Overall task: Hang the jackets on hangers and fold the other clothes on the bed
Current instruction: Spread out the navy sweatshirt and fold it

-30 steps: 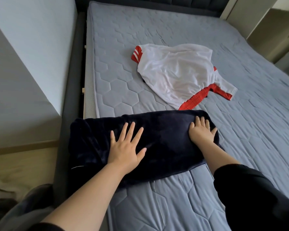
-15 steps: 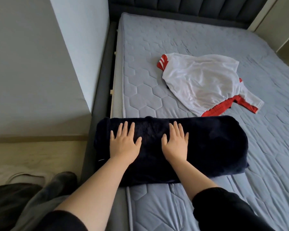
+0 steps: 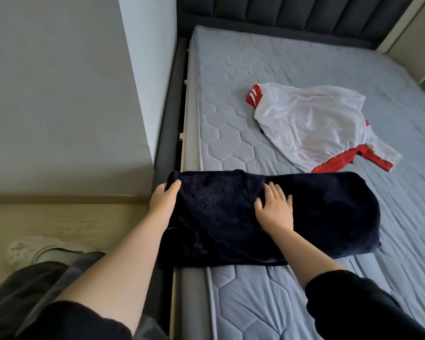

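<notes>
A dark navy fleece garment (image 3: 317, 217) lies folded into a long band across the near left part of the bed (image 3: 268, 303), its left end hanging over the mattress edge. My left hand (image 3: 163, 201) grips that left end, thumb on top and fingers tucked under the fabric. Flat on the middle of the garment, my right hand (image 3: 275, 211) presses down with fingers spread. Further back on the mattress, a white jacket with red trim (image 3: 312, 126) lies crumpled and unfolded.
A grey wall (image 3: 59, 94) and the dark bed frame (image 3: 167, 148) run along the left of the mattress. A padded headboard (image 3: 292, 15) stands at the back. Wooden floor (image 3: 59, 227) with a pale slipper (image 3: 27, 249) is at the lower left.
My left hand slid from the top of the navy garment to its left end and took hold of it. The right hand stayed flat near the middle. The view shifted left.
</notes>
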`<state>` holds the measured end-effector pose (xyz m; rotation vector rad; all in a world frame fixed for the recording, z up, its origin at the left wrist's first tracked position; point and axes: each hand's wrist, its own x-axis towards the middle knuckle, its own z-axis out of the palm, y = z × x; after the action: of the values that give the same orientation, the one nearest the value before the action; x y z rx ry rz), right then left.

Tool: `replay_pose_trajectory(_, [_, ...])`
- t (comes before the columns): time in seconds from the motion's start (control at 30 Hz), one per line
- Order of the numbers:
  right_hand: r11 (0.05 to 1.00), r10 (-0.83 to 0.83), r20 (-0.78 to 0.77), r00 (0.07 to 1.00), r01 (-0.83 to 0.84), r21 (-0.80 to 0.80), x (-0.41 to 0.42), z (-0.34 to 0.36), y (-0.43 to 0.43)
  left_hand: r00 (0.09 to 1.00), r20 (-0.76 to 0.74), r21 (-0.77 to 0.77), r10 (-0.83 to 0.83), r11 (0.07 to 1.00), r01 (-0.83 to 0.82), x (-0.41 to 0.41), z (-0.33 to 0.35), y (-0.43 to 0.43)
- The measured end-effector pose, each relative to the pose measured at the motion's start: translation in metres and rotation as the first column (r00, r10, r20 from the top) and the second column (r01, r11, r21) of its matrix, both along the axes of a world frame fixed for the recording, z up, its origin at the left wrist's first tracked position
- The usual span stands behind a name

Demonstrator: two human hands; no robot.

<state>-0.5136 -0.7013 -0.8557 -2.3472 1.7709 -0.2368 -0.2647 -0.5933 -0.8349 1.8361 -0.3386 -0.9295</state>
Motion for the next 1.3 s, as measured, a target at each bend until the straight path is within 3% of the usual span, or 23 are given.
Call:
replay_pose_trajectory(0.13, [0.999, 0.025, -0.060, 0.998, -0.024, 0.027, 0.001, 0.003, -0.002, 0.945, -0.307, 0.060, 0.114, 0.993, -0.101, 0.011, 0.012, -0.019])
replay_pose_trajectory(0.27, [0.998, 0.047, -0.121, 0.992, -0.043, 0.040, 0.006, 0.005, -0.004, 0.943, -0.332, 0.143, 0.025, 0.989, 0.024, 0.012, 0.010, -0.033])
replay_pose_trajectory(0.33, [0.998, 0.041, -0.105, 0.994, -0.036, 0.044, 0.007, 0.005, -0.005, 0.935, -0.336, 0.126, 0.112, 0.989, -0.073, 0.015, 0.005, -0.034])
replay_pose_trajectory(0.47, [0.996, -0.067, 0.216, 0.974, 0.053, 0.070, 0.003, 0.005, -0.003, 0.713, -0.567, 0.046, 0.412, 0.880, -0.472, 0.025, -0.013, -0.027])
replay_pose_trajectory(0.53, [0.995, -0.089, 0.304, 0.948, 0.069, 0.077, 0.001, 0.004, -0.002, 0.655, -0.605, 0.064, 0.453, 0.848, -0.527, 0.019, -0.023, -0.020])
replay_pose_trajectory(0.67, [0.995, -0.079, 0.278, 0.957, 0.057, 0.087, -0.002, 0.003, -0.004, 0.806, -0.429, 0.162, 0.407, 0.913, -0.374, 0.009, -0.032, -0.013])
replay_pose_trajectory(0.8, [0.997, -0.057, 0.198, 0.979, 0.047, 0.054, -0.002, -0.001, -0.005, 0.831, -0.530, 0.060, 0.170, 0.985, -0.163, 0.016, -0.013, -0.013])
replay_pose_trajectory(0.87, [0.998, -0.057, 0.134, 0.989, 0.058, -0.008, 0.002, -0.005, -0.002, 0.950, -0.312, 0.021, 0.006, 1.000, 0.001, 0.009, -0.008, -0.014])
replay_pose_trajectory(0.93, [0.995, -0.067, 0.086, 0.994, 0.073, -0.071, 0.005, -0.008, 0.004, 0.983, 0.127, 0.008, -0.135, 0.991, 0.135, -0.002, -0.004, -0.013])
replay_pose_trajectory(0.97, [0.993, -0.074, 0.067, 0.995, 0.079, -0.089, 0.006, -0.009, 0.006, 0.903, 0.382, 0.041, -0.196, 0.980, 0.196, -0.008, -0.001, -0.011])
replay_pose_trajectory(1.0, [0.992, -0.079, 0.054, 0.995, 0.084, -0.098, 0.006, -0.010, 0.007, 0.751, 0.612, 0.085, -0.248, 0.964, 0.250, -0.014, 0.002, -0.007])
replay_pose_trajectory(1.07, [0.991, -0.083, 0.039, 0.996, 0.086, -0.099, 0.007, -0.010, 0.007, 0.430, 0.855, 0.136, -0.292, 0.924, 0.358, -0.023, 0.002, 0.004])
replay_pose_trajectory(1.13, [0.992, -0.087, 0.021, 0.996, 0.088, -0.090, 0.008, -0.008, 0.007, 0.251, 0.893, 0.219, -0.374, 0.848, 0.483, -0.027, 0.002, 0.011])
replay_pose_trajectory(1.3, [0.998, -0.062, 0.023, 0.998, 0.061, 0.027, 0.007, 0.003, 0.004, 0.024, 0.790, 0.457, -0.612, 0.616, 0.642, -0.034, -0.007, 0.014])
